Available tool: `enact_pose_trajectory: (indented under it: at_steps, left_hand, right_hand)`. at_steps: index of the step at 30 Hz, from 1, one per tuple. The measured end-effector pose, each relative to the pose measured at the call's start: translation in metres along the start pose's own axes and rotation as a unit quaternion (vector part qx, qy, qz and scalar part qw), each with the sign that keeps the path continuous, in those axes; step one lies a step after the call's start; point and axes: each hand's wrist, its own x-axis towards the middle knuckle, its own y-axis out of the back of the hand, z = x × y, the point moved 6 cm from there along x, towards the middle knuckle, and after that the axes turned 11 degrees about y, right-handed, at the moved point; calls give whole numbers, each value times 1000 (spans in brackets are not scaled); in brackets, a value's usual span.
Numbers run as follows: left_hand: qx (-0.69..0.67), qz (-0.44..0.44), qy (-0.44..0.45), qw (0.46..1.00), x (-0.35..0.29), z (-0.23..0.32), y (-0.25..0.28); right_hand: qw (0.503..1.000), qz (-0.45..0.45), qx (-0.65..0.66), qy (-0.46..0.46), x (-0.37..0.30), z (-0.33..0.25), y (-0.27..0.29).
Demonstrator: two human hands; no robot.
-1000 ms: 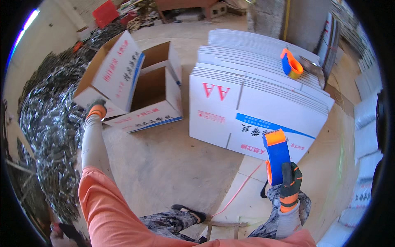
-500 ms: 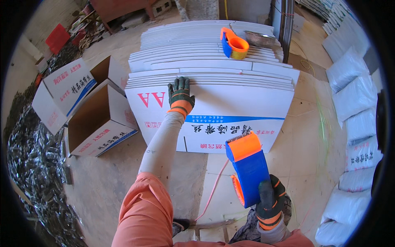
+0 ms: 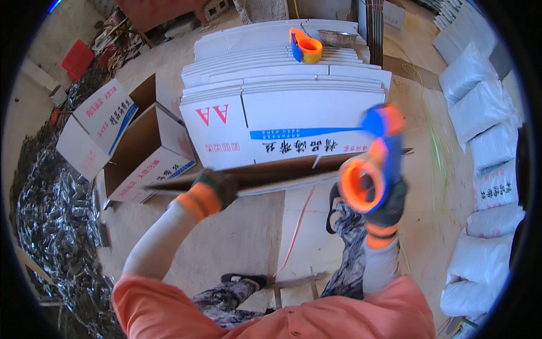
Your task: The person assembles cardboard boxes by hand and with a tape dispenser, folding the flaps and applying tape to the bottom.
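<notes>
My left hand (image 3: 217, 189), in a dark glove with an orange cuff, grips the left part of a flattened cardboard carton (image 3: 282, 175). The carton is tipped toward me, its long brown edge facing up. My right hand (image 3: 389, 206), gloved alike, is closed around a blue and orange tape dispenser (image 3: 389, 161), slightly blurred by motion. The dispenser overlaps the carton's right end in view, and whether they touch I cannot tell. Just beyond leans a row of white flattened cartons (image 3: 316, 107) with red and blue print.
A second tape dispenser (image 3: 307, 48) and a metal bowl (image 3: 337, 38) rest on the row of cartons. At left stand opened cartons (image 3: 149, 164) beside a heap of dark shiny packets (image 3: 56, 226). White filled sacks (image 3: 480, 254) line the right. A pink strap (image 3: 294, 231) crosses the floor.
My left hand has drawn the front carton off the row and toward me, tilting it. My right hand has risen with the tape dispenser and turned it.
</notes>
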Motion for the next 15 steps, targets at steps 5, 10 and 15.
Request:
enact_pose_trajectory:
  at_steps: [5, 10, 15]
  left_hand:
    - [-111, -166, 101, 975, -185, -17, 34]
    - [-491, -285, 275, 776, -262, -8, -89]
    - [-530, -112, 323, 776, -170, 69, -150]
  right_hand:
    - [938, 278, 195, -62, 20, 25, 56]
    - [993, -16, -89, -72, -58, 136, -70]
    - [865, -71, 343, -359, -159, 227, -125]
